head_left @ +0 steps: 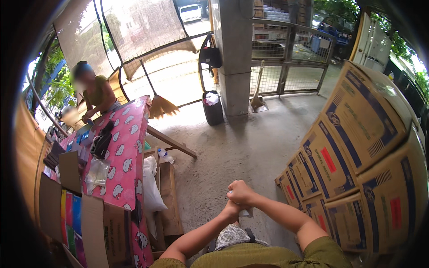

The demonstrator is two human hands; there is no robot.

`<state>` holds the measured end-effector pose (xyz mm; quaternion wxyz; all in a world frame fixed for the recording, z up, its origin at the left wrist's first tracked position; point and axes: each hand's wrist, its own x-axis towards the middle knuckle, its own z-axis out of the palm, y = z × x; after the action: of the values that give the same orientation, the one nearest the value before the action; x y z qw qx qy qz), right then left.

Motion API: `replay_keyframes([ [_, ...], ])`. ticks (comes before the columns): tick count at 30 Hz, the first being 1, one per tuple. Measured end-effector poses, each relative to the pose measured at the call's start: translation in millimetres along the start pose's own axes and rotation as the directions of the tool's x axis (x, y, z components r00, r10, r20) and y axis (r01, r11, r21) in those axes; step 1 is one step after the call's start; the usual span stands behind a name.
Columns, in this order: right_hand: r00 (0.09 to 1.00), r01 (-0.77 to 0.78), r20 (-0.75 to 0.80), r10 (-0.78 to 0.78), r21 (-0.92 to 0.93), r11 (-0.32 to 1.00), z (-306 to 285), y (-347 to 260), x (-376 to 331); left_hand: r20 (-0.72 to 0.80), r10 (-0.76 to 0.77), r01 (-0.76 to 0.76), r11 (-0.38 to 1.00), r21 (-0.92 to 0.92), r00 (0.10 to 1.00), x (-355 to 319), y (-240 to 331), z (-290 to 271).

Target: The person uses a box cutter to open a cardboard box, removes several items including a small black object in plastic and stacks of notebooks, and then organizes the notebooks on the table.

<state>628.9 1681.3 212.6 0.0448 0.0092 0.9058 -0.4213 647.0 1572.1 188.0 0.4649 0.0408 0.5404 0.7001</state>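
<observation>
In front of my body, low in the middle of the head view, my two hands are pressed together. My right hand [241, 192] is closed in a fist on top. Under it sits my left hand [231, 208], its fingers mostly hidden. A small pale, partly see-through item [246, 212] sticks out below the hands, and a whitish bit shows at the right fist's left side. What they hold is too small and covered to name.
Stacked cardboard cartons [353, 120] rise on the right. Left, a pink-covered table [117, 167] bears an open box [91, 219] of colourful notebooks and a clear plastic bag [97, 174]. Another person [100, 94] leans at its far end. Ahead are a broom [161, 105], black bin [213, 111] and pillar [234, 67].
</observation>
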Motion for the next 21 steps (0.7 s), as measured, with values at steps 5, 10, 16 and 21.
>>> replay_keyframes([
  [5,0.995,-0.103,0.005,0.103,0.037,0.994,2.4,47.4,113.2,0.108,-0.120,0.137,0.975,-0.173,0.987,86.2,38.1,-64.0],
  [10,0.979,-0.175,-0.050,0.196,0.282,0.943,-24.2,73.8,219.7,0.080,-0.018,0.036,0.971,-0.236,0.997,177.4,100.4,-120.6],
  [16,0.970,-0.225,0.215,0.115,0.610,0.760,-99.2,70.5,309.1,-0.261,0.075,-0.104,0.989,-0.102,0.962,264.5,200.9,-152.9],
  [21,0.987,0.114,0.033,-0.160,0.559,0.821,-164.7,67.1,413.3,-0.317,0.154,-0.157,0.987,0.018,0.936,290.4,300.5,-162.7],
])
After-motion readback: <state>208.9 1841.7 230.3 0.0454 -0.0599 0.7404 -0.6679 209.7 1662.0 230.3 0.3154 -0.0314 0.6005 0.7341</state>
